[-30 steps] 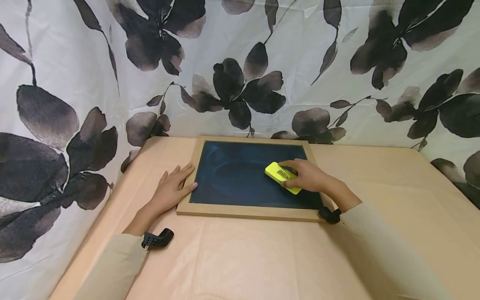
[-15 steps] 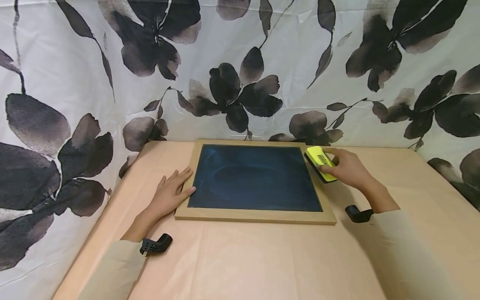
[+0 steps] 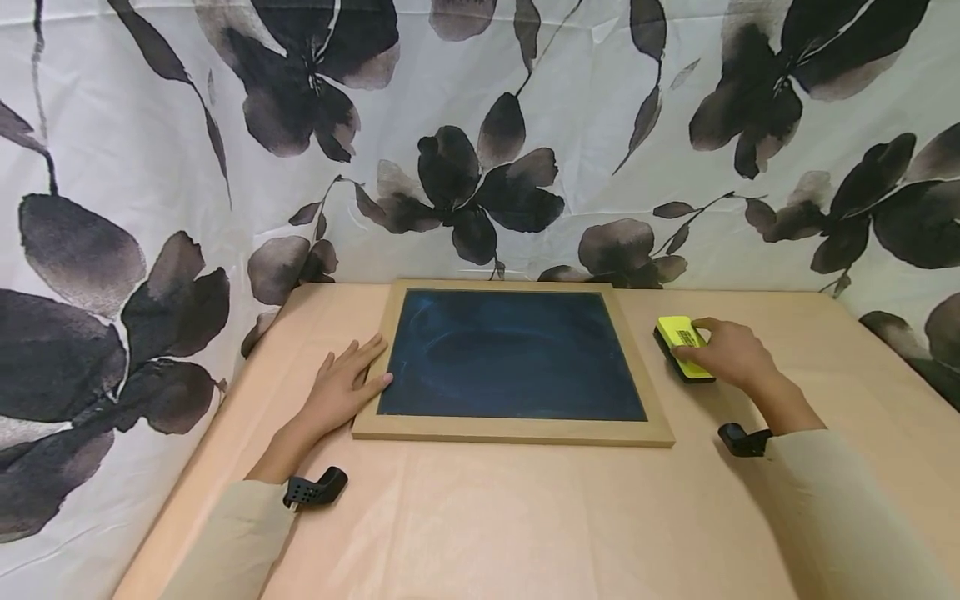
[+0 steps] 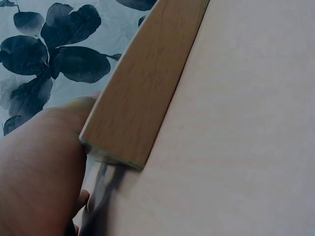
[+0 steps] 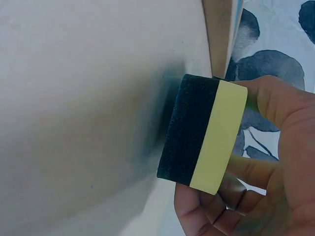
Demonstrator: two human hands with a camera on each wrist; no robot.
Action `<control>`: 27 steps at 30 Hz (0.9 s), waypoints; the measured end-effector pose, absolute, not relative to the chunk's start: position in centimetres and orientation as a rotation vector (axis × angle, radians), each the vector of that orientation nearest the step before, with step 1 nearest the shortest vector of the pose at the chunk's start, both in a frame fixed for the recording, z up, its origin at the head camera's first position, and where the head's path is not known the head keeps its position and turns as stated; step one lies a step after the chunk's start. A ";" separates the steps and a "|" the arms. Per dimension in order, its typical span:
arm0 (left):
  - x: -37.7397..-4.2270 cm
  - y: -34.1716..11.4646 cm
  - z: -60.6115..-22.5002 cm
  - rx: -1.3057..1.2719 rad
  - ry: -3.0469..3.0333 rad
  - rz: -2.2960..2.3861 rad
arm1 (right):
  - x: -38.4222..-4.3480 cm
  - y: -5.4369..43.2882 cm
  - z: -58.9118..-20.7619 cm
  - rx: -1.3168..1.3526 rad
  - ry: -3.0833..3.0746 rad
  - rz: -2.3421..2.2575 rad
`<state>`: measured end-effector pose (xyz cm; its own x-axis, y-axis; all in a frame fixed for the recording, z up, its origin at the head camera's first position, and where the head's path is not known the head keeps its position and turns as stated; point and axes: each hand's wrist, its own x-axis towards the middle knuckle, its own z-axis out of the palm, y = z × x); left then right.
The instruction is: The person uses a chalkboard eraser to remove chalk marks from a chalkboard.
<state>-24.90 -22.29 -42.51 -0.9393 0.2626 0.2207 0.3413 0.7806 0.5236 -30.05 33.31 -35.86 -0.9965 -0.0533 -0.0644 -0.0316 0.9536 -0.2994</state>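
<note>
A chalkboard [image 3: 517, 358] in a light wooden frame lies on the table, faint chalk smears across its dark surface. Along its left side my left hand [image 3: 337, 390] rests with straight fingers on the frame; in the left wrist view the hand [image 4: 39, 172] is beside a corner of the wooden frame [image 4: 142, 88]. To the right of the board, my right hand [image 3: 731, 354] grips a yellow and black chalkboard eraser [image 3: 686, 346] by its sides. The right wrist view shows the eraser [image 5: 204, 132] between thumb and fingers, its black felt close to the table, with a dark shadow beside it.
The table [image 3: 480, 517] has a pale, smooth covering. Behind it and on the left hangs a white cloth [image 3: 585, 100] printed with dark flowers. A black strap device [image 3: 315, 487] sits on the left wrist and another black device [image 3: 744, 440] on the right.
My right hand has carried the eraser off the chalkboard, over the right frame edge, to the table area right of it. The left hand stays on the frame.
</note>
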 end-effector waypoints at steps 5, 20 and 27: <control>-25.0 -22.0 -42.5 -0.489 -2.842 -0.884 | -30.1 33.4 -36.4 -0.038 3.017 -0.470; -26.0 -21.5 -38.9 -0.329 -2.829 -0.941 | -29.0 32.2 -33.2 -0.327 2.966 -0.506; -27.3 -21.0 -33.9 -0.484 -2.774 -0.491 | -28.4 29.7 -29.2 -0.525 2.966 -0.604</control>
